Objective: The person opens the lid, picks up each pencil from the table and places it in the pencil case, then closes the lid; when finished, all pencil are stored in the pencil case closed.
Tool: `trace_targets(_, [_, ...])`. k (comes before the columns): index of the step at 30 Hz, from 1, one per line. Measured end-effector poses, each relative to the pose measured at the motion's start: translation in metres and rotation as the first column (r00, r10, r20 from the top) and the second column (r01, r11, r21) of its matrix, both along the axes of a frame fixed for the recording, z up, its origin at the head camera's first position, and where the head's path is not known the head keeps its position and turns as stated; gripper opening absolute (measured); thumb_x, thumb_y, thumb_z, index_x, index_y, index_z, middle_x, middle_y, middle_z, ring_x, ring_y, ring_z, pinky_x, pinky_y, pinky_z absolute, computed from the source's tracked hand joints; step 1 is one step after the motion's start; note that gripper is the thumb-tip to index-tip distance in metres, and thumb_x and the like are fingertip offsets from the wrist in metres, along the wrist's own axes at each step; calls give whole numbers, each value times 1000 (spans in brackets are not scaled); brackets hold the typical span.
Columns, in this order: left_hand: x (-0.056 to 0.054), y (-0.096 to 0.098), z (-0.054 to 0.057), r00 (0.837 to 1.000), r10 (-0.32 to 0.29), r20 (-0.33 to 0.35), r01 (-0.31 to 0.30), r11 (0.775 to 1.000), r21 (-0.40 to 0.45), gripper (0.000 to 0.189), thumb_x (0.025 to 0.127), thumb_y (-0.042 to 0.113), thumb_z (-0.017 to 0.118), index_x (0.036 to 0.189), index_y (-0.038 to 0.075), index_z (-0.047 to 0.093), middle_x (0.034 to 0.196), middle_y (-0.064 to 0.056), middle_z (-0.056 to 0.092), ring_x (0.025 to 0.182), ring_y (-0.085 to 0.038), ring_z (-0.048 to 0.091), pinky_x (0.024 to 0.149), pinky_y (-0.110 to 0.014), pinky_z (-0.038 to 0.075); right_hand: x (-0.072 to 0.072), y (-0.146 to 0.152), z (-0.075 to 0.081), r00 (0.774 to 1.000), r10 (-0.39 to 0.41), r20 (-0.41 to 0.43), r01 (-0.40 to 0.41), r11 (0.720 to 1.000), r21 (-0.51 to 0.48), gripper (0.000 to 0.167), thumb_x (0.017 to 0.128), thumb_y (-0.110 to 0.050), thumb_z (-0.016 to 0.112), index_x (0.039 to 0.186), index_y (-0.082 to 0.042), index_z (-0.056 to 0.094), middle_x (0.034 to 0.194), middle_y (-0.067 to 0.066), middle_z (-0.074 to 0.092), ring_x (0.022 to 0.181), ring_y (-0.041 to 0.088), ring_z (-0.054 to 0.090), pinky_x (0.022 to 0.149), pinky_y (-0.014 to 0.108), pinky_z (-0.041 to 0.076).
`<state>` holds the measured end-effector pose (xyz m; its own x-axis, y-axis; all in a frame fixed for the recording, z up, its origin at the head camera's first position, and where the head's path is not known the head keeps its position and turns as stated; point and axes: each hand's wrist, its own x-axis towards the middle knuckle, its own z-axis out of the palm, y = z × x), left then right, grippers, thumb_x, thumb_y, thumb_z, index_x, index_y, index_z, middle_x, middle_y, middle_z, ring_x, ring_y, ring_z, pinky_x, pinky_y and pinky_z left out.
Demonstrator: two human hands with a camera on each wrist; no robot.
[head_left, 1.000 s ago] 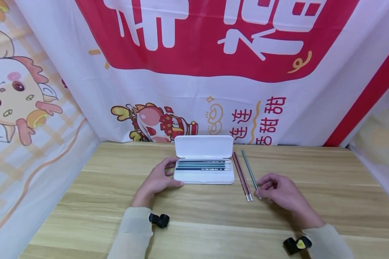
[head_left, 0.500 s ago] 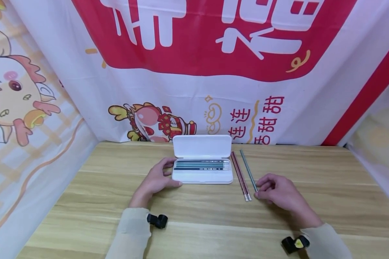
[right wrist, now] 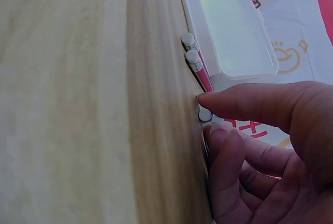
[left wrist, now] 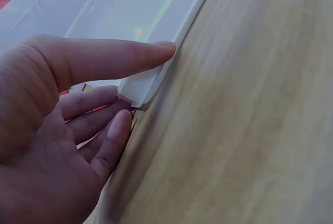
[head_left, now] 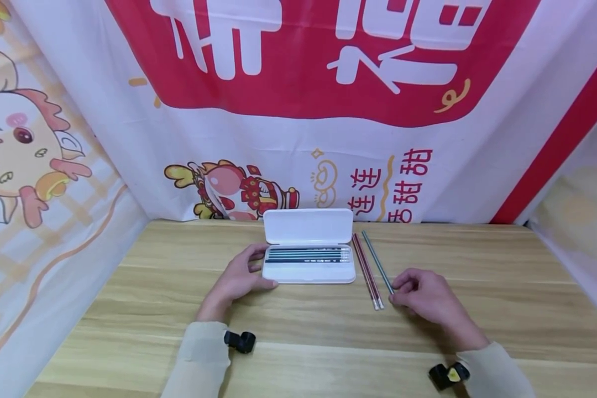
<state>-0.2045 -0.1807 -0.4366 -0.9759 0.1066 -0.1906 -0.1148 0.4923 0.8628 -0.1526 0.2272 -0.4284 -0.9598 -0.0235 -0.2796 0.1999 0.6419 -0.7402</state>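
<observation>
Head view: right hand [head_left: 423, 293] pinches the teal pencil [head_left: 376, 261] at its near, eraser end, thumb on one side, fingertips on the other; right wrist view shows the eraser tip [right wrist: 205, 115] between them. Can't tell if the pencil sits flat on the tabletop [head_left: 318, 342] or is slightly lifted. Key relation: from that pinch, the pencil's long axis runs away from the person and a bit left, while the white case [head_left: 308, 273] lies to the left of the grip and somewhat farther out, its long side running left-right. So the held pencil stands crosswise, near a right angle, to the pencil row [head_left: 303, 256] in the case's far half. Erasers of that row point toward the right hand. Two red pencils [head_left: 369, 271] lie between grip and case, roughly along the teal one, erasers near and just left of the pinch. Right hand is clearly the nearer one to the teal pencil; left hand [head_left: 239, 279] holds the case's opposite end, thumb along its near edge, fingers at the end wall. Lid [head_left: 308, 226] is up, behind the row, beyond the grip and left.
</observation>
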Motion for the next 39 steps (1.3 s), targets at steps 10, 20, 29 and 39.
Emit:
trace_targets(10, [1,5,5,999,-11,-41,5,991,-136,89,80,17,95,158,20,51,165,-14,49,156,-42,40,129,-66,32,0,-1,0,1000,-9,9,9,1000,8,32,90,-19,84,116,-5,71,99,9,71,75,21,64,62,32,58])
trace_targets(20, [2,4,5,999,-18,-45,11,990,-142,90,80,18,95,158,22,51,172,-10,43,165,-41,25,133,-67,20,0,-1,-1,1000,-9,2,9,1000,16,32,90,-20,84,116,-6,71,100,9,70,75,21,64,62,33,58])
trace_targets(29, [1,6,3,998,-33,-60,24,989,-148,93,80,19,95,160,18,48,170,-12,43,164,-41,27,134,-66,20,0,-2,-1,1000,-5,-15,5,999,39,27,90,-18,83,112,-6,73,99,9,71,76,20,64,63,33,59])
trace_targets(39, [0,6,-2,994,-80,-76,68,986,-151,100,79,28,97,163,18,44,175,-19,32,164,-46,23,133,-70,18,0,-2,-1,999,12,-34,-10,999,34,24,89,-17,81,109,-5,74,97,9,71,75,20,64,63,33,60])
